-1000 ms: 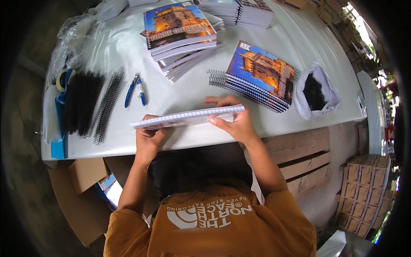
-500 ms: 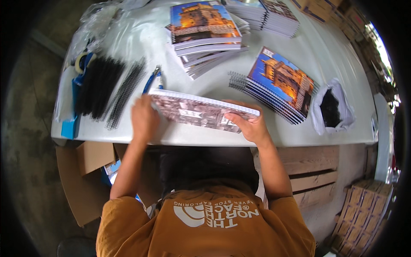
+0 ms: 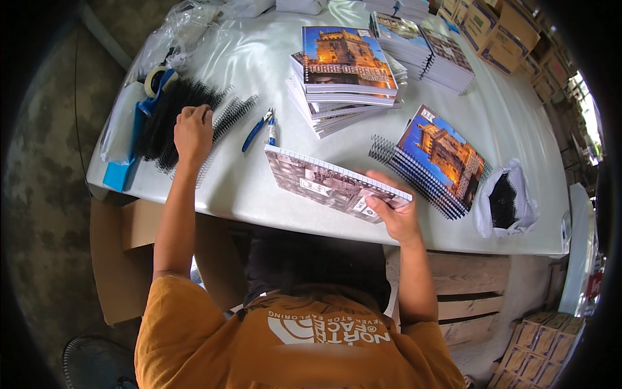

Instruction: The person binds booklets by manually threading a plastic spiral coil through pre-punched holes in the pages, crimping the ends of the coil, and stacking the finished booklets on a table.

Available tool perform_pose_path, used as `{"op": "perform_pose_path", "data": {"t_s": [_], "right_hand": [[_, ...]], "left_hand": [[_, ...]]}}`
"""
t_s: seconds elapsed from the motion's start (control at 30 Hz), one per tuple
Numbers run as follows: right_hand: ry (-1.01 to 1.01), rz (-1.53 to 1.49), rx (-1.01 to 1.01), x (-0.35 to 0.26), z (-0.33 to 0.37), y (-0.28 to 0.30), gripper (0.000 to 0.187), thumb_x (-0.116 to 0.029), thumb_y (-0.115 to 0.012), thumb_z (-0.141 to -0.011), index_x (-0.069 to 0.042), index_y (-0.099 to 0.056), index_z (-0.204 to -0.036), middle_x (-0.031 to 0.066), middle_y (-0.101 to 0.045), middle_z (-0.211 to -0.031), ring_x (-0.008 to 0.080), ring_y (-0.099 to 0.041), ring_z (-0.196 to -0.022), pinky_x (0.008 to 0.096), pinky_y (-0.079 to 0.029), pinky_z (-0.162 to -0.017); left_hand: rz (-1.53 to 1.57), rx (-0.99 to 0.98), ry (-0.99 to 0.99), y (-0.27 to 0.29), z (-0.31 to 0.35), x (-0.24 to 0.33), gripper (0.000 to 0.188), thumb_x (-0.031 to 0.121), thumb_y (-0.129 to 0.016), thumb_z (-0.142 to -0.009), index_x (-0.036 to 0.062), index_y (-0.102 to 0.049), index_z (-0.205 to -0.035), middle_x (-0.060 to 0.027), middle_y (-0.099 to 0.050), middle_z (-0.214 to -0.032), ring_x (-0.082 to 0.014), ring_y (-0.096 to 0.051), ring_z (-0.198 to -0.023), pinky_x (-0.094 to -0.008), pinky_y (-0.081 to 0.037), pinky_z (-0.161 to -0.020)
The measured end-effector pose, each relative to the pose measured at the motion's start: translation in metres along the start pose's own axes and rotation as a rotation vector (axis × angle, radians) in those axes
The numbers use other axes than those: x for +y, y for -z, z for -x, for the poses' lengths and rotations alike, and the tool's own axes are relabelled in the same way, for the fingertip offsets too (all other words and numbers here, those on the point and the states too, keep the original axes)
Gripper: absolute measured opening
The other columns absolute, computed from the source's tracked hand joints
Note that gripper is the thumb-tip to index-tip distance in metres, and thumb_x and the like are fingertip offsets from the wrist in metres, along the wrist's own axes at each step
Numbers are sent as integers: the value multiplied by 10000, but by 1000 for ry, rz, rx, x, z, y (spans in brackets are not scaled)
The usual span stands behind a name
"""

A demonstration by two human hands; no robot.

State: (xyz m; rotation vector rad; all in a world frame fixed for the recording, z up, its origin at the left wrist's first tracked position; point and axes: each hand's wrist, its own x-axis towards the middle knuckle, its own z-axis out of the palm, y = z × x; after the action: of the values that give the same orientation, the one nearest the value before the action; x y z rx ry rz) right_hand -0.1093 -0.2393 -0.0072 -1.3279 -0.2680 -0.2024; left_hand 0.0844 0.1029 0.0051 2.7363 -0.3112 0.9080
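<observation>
My left hand (image 3: 194,136) is over the pile of black plastic spiral coils (image 3: 168,120), its fingers bent and closed on a coil there; the fingertips are partly hidden. In my right hand (image 3: 400,215) is an unbound notebook (image 3: 324,185) with a greyish-brown photo cover, its white punched edge facing up. The thumb lies across the cover, the fingers behind it. Blue-handled cutting pliers (image 3: 256,131) lie between the coils and the notebook, beside a small blue and white tool (image 3: 272,131).
Bound notebooks with coils sticking out (image 3: 440,159) lie at the right, near a white bag of black pieces (image 3: 504,202). Behind are a notebook stack (image 3: 350,61) and further piles (image 3: 447,65). A tape dispenser (image 3: 155,84) stands left. Cardboard boxes (image 3: 499,32) fill the far right.
My left hand has left the notebook and gone up and left to the coils. The right hand keeps hold of the notebook, now slightly lower and to the right in view.
</observation>
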Motion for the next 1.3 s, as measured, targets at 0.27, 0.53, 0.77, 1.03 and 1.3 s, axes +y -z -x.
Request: {"op": "perform_pose_path", "data": {"t_s": [0.27,0.53,0.77,1.03,1.3], "right_hand": [[101,185,76,5,-1,5,306,42,-631,-791,27,-603,-1096,93,-636,-1055,95,-586,-892,233,-461,-813],[139,219,101,6,0,2,304,59,-639,-779,31,-611,-1080,113,-642,-1037,102,-598,-876,232,-466,-803],[187,235,12,2,-2,2,271,104,-613,-769,32,-634,-1030,169,-652,-1001,226,-630,-936,290,-492,-826],[262,238,-43,1,-3,-1,278,139,-585,-761,37,-635,-1015,203,-639,-1017,316,-608,-1004,346,-491,-874],[-1,104,135,-6,1,-11,228,48,-628,-792,16,-644,-1018,112,-665,-947,146,-620,-871,273,-482,-805]], "left_hand": [[1063,-752,71,77,27,86,286,250,-428,-931,-3,-549,-984,23,-354,-673,-75,-314,-605,-226,-292,-576],[1022,-651,41,67,32,82,397,358,-417,-962,14,-538,-803,32,-387,-655,-47,-285,-587,-203,-260,-533],[1032,-877,306,77,20,89,467,396,-418,-956,44,-490,-658,47,-328,-502,-47,-279,-453,-222,-237,-430],[1345,-1337,782,79,-16,76,395,364,-505,-922,91,-463,-640,47,-379,-451,-20,-297,-342,-158,-227,-323],[827,-543,-390,91,-13,95,305,199,-689,-776,52,-595,-1026,-15,-614,-863,-171,-528,-851,-313,-381,-789]]}}
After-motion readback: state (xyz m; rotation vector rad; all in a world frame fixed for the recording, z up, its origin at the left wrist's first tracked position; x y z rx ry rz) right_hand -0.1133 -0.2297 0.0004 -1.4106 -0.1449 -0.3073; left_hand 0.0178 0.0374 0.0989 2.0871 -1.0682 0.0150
